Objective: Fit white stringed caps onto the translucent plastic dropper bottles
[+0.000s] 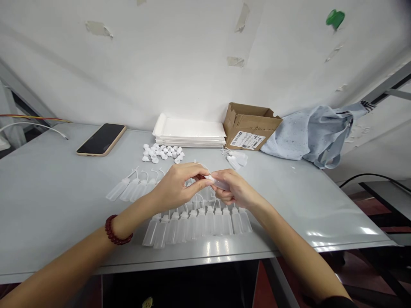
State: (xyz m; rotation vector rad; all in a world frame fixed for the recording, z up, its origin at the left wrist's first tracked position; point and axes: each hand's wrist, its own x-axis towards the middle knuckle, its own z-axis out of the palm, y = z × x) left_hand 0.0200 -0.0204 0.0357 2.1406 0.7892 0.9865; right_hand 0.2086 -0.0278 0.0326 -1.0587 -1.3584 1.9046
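My right hand [236, 189] is closed round a small translucent squeeze bottle [221, 184], held above the grey table [48, 201]. My left hand [180, 184], a red bead bracelet on its wrist, pinches the bottle's tip or cap with thumb and fingers. Below both hands a row of several like bottles [199, 223] lies side by side near the table's front edge. More bottles with tethered caps [130, 189] lie to the left. A heap of small white caps [163, 153] sits behind the hands.
A phone [102, 139] lies face up at the back left. A stack of white trays [190, 132], an open cardboard box [248, 126] and a blue cloth [316, 134] line the wall. A few bottles [236, 159] lie before the box. Cables run at far left.
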